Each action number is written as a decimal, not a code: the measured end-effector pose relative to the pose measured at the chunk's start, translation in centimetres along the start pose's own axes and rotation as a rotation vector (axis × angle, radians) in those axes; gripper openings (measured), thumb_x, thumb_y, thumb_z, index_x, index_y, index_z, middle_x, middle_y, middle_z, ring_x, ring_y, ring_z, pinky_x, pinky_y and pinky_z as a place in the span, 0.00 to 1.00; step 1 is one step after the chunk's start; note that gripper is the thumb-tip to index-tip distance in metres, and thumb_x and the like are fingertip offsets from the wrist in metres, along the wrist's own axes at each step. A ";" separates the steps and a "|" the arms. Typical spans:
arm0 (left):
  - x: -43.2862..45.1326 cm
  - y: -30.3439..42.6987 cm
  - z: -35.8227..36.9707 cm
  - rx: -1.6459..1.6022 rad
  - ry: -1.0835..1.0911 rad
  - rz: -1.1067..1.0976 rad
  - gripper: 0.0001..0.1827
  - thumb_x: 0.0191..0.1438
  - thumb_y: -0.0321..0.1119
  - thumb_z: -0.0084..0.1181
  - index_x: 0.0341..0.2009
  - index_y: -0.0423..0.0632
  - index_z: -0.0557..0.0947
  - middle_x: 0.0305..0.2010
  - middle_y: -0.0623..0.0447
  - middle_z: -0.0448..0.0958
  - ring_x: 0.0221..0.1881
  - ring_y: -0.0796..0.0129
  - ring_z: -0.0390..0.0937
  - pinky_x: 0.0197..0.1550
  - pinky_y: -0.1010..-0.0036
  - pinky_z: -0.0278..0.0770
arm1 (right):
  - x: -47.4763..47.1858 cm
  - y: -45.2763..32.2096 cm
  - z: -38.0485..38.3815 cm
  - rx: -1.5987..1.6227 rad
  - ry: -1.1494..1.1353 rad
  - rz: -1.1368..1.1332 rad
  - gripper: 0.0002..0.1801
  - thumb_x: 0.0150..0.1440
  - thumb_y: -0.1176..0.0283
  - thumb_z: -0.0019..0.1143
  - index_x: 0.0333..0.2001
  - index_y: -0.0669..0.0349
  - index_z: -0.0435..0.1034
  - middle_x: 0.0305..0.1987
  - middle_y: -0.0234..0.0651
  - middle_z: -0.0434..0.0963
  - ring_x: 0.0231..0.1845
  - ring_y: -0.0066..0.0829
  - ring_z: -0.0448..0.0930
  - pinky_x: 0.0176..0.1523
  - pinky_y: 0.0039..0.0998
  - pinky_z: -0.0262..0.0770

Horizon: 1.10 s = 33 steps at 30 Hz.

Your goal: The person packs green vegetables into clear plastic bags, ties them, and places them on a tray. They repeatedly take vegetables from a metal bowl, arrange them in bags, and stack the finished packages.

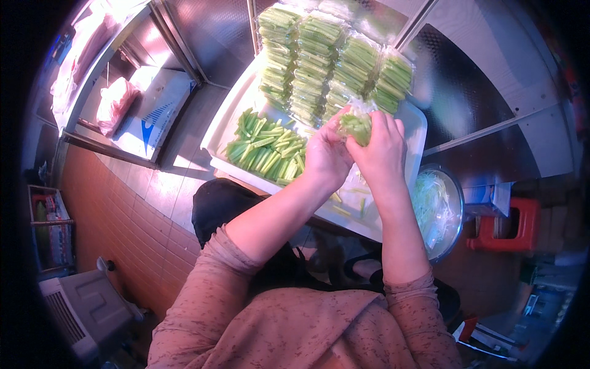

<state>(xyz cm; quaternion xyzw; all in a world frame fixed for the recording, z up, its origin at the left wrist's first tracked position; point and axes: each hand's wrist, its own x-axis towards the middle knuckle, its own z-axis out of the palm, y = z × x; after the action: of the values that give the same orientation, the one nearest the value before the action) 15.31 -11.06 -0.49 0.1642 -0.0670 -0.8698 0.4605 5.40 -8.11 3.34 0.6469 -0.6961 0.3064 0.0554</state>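
Note:
Between my two hands is a small clear plastic bag of cut green stalks (356,128), held above a white plastic tray (417,133). My left hand (328,154) grips its left side, and my right hand (381,140) presses it from the right with thumb and fingers. A loose pile of cut green stalks (267,150) lies in the tray, left of my hands. Beyond them, packed bags of stalks (315,60) stand in several rows at the tray's far side. A few loose pieces (343,210) lie near the tray's front edge.
Right of the tray stands a round bowl (435,212) with pale shreds, and beyond it a red plastic stool (530,224). A flat box (154,110) and a pink plastic bag (116,104) are on a low shelf at left. A grey plastic appliance (94,306) stands lower left.

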 end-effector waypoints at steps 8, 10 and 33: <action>-0.1 0.8 1.1 -0.137 0.059 -0.152 0.28 0.62 0.55 0.36 0.61 0.55 0.65 0.58 0.49 0.68 0.58 0.59 0.66 0.60 0.63 0.64 | 0.0 -0.4 0.9 0.139 0.146 -0.150 0.38 0.45 0.41 0.59 0.49 0.61 0.66 0.48 0.42 0.71 0.49 0.47 0.67 0.53 0.43 0.63; 0.1 0.3 0.8 -0.100 0.037 -0.142 0.28 0.62 0.57 0.35 0.61 0.57 0.65 0.58 0.50 0.68 0.59 0.59 0.66 0.60 0.62 0.64 | -0.3 -0.5 1.0 -0.028 0.110 -0.205 0.43 0.48 0.36 0.49 0.55 0.61 0.64 0.54 0.41 0.68 0.55 0.48 0.64 0.58 0.47 0.55; -0.6 -1.1 0.7 0.331 0.067 -0.041 0.28 0.53 0.30 0.60 0.58 0.45 0.66 0.46 0.47 0.75 0.46 0.63 0.75 0.46 0.68 0.75 | -0.5 6.1 -3.2 0.253 -0.416 -0.254 0.64 0.25 0.57 0.78 0.65 0.66 0.51 0.70 0.49 0.53 0.71 0.44 0.53 0.69 0.34 0.51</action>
<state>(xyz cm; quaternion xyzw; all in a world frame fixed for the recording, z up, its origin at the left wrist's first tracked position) 14.48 -9.99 0.02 0.2683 -0.1906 -0.8500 0.4114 -1.27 -6.22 3.50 0.7798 -0.5621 0.2421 -0.1320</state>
